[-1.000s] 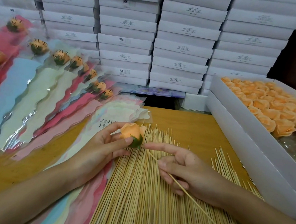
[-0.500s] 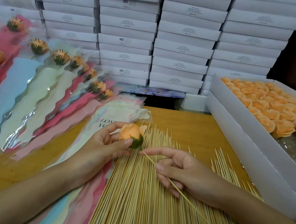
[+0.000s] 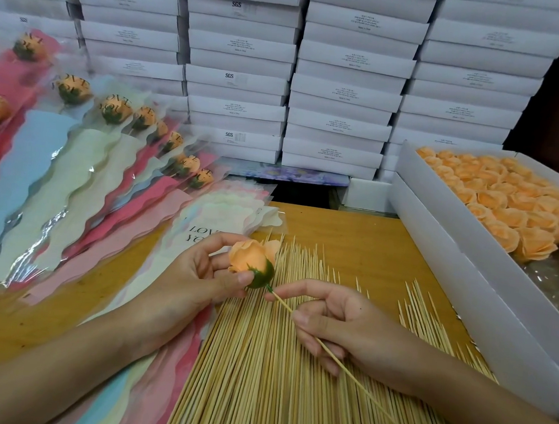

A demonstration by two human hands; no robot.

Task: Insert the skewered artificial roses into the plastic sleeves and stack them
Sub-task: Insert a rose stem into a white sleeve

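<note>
Cartons (image 3: 241, 76), white and flat, are stacked in columns across the whole upper frame, closing off the back of the room. Wooden table (image 3: 368, 248) runs below them, centre to lower frame. Open white box (image 3: 466, 268) stands along the right edge and holds rows of orange rose heads (image 3: 503, 207). Sleeved roses (image 3: 76, 164) lie fanned and overlapping at upper left, sleeves in pink, blue and pale green. Loose skewer pile (image 3: 261, 359) covers the lower centre of the table. Empty sleeves (image 3: 205, 220) lie stacked just left of the pile. Left hand (image 3: 194, 282), centre frame, grasps an orange rose (image 3: 251, 259) between thumb and fingertips, above the pile. Right hand (image 3: 340, 322), beside it, pinches a single skewer (image 3: 282, 301); the skewer tip meets the rose's green base.
</note>
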